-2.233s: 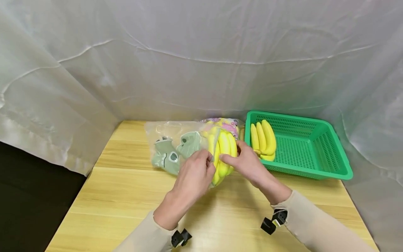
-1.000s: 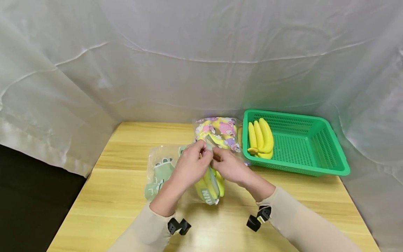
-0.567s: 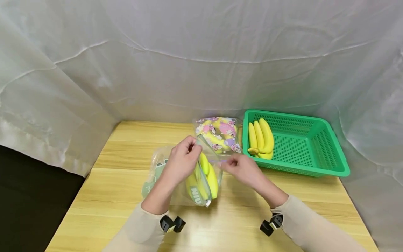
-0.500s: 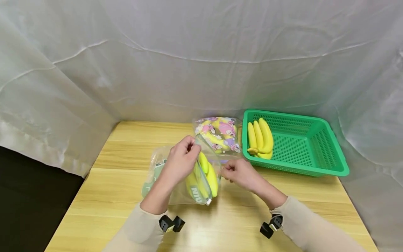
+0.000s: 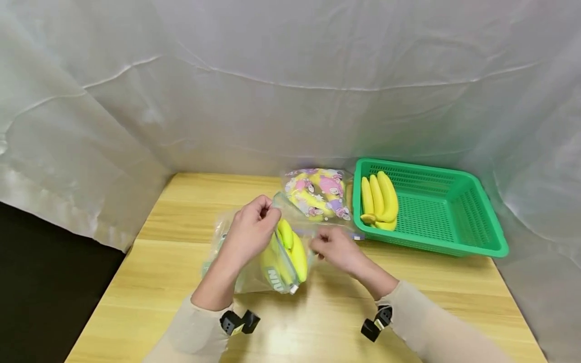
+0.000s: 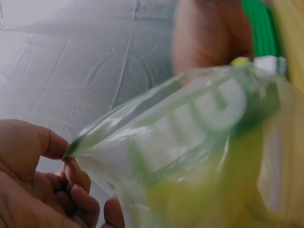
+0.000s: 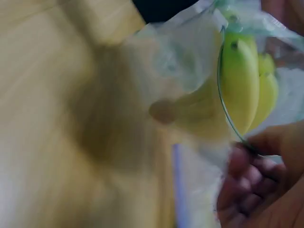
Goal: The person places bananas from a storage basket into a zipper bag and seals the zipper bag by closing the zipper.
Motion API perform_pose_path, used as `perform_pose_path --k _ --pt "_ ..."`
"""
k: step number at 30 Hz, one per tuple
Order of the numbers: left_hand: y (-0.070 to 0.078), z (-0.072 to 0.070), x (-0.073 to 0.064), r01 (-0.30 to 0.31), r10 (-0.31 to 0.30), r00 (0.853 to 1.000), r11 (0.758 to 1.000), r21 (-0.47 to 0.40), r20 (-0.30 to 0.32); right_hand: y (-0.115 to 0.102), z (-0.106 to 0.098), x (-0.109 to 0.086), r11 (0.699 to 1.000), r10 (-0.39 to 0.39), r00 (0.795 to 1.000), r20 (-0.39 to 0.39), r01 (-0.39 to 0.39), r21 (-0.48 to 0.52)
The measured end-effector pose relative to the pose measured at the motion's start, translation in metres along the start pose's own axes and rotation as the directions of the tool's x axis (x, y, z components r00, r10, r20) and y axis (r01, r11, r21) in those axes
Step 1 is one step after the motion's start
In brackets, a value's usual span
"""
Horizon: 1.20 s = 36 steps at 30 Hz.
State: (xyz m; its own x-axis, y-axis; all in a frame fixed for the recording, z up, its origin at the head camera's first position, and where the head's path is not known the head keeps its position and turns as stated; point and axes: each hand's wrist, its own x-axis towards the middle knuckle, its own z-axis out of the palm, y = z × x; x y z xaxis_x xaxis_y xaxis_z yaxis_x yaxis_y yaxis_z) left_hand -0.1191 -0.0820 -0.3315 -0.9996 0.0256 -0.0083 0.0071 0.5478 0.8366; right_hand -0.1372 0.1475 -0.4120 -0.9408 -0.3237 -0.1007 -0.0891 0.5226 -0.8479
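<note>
A clear zip bag (image 5: 249, 280) with green print and a white slider holds a bunch of bananas (image 5: 298, 256). My left hand (image 5: 249, 227) pinches one corner of the bag's mouth between thumb and forefinger, plain in the left wrist view at the green edge (image 6: 76, 148). On the opposite rim, my right hand (image 5: 338, 249) pinches the edge of the mouth, seen in the right wrist view close beside the bananas (image 7: 240, 80). The mouth gapes between the two hands, and the banana tips show through it. Green lettering covers the bag's near side.
Behind the hands lies a second zip bag (image 5: 324, 189) with pink and purple print and yellow contents. A green basket (image 5: 490, 222) at the right holds another bunch of bananas (image 5: 385, 196). Grey curtain (image 5: 290, 75) hangs around the wooden table (image 5: 172, 282).
The hands worked together at the bag's mouth, then drew apart and spread it. Both hands and the bag have since shifted slightly left. The bananas sit deeper in the bag than at first.
</note>
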Motion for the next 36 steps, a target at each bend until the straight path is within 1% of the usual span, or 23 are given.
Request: perform_pose_path --k 1,3,5,7,9,11,13,16,18,20,22,23,26,28,30,31,33,35,36 --pt "0.000 -0.002 -0.001 0.001 -0.001 1.000 1.000 0.008 -0.008 -0.005 -0.004 -0.001 1.000 -0.009 0.999 -0.052 0.010 0.015" --pt "0.001 -0.008 -0.003 0.007 -0.006 1.000 0.999 0.032 -0.030 -0.019 -0.016 -0.005 0.999 -0.032 0.989 -0.147 0.032 -0.002" --pt "0.003 -0.014 -0.006 0.017 -0.014 0.999 0.998 0.064 -0.051 -0.034 -0.031 -0.009 0.998 -0.058 0.978 -0.202 0.051 -0.040" --pt "0.006 -0.019 -0.008 0.025 -0.021 0.998 0.996 0.080 -0.051 -0.047 -0.045 -0.014 0.994 -0.084 0.973 -0.214 0.066 -0.090" --pt "0.010 -0.021 -0.011 0.026 -0.022 0.999 0.995 0.093 -0.037 -0.058 -0.057 -0.020 0.988 -0.104 0.969 -0.225 0.075 -0.132" --pt "0.014 -0.022 -0.013 0.024 -0.023 1.000 0.995 0.094 -0.016 -0.067 -0.068 -0.026 0.985 -0.113 0.962 -0.249 0.076 -0.155" --pt "0.019 -0.023 -0.016 0.021 -0.020 1.000 0.996 0.091 -0.011 -0.076 -0.078 -0.033 0.983 -0.123 0.955 -0.271 0.081 -0.162" --pt "0.024 -0.026 -0.020 0.003 0.000 0.999 0.996 0.091 -0.034 -0.089 -0.092 -0.041 0.985 -0.130 0.945 -0.300 0.089 -0.147" --pt "0.029 -0.028 -0.021 -0.013 0.018 0.998 0.995 0.094 -0.053 -0.098 -0.099 -0.045 0.985 -0.131 0.946 -0.296 0.092 -0.144" --pt "0.031 -0.026 -0.018 -0.038 0.045 0.997 0.993 0.111 -0.064 -0.104 -0.102 -0.045 0.980 -0.134 0.946 -0.295 0.082 -0.181" --pt "0.030 -0.021 -0.013 -0.063 0.073 0.995 0.987 0.148 -0.064 -0.104 -0.102 -0.042 0.963 -0.147 0.947 -0.286 0.070 -0.261" --pt "0.029 -0.017 -0.009 -0.075 0.086 0.995 0.981 0.177 -0.057 -0.102 -0.100 -0.040 0.949 -0.144 0.952 -0.271 0.055 -0.309" --pt "0.023 -0.004 0.001 -0.110 0.122 0.992 0.955 0.277 -0.027 -0.090 -0.094 -0.033 0.887 -0.137 0.967 -0.214 0.024 -0.460" --pt "0.019 0.002 0.006 -0.124 0.129 0.992 0.936 0.329 0.006 -0.082 -0.091 -0.032 0.851 -0.107 0.980 -0.165 0.004 -0.526" --pt "0.016 0.005 0.008 -0.122 0.117 0.993 0.926 0.357 0.035 -0.075 -0.089 -0.032 0.830 -0.081 0.987 -0.136 -0.009 -0.557" --pt "0.014 0.006 0.009 -0.117 0.107 0.993 0.924 0.364 0.048 -0.073 -0.089 -0.032 0.827 -0.070 0.989 -0.130 -0.015 -0.561" --pt "0.012 0.006 0.011 -0.100 0.075 0.994 0.927 0.360 0.083 -0.071 -0.088 -0.032 0.834 -0.068 0.988 -0.135 -0.019 -0.552" --pt "0.011 0.003 0.012 -0.085 0.041 0.991 0.931 0.354 0.130 -0.072 -0.088 -0.032 0.854 -0.085 0.984 -0.158 -0.010 -0.520" --pt "0.012 0.001 0.013 -0.089 0.036 0.987 0.932 0.351 0.156 -0.073 -0.089 -0.033 0.864 -0.099 0.979 -0.179 -0.004 -0.503"
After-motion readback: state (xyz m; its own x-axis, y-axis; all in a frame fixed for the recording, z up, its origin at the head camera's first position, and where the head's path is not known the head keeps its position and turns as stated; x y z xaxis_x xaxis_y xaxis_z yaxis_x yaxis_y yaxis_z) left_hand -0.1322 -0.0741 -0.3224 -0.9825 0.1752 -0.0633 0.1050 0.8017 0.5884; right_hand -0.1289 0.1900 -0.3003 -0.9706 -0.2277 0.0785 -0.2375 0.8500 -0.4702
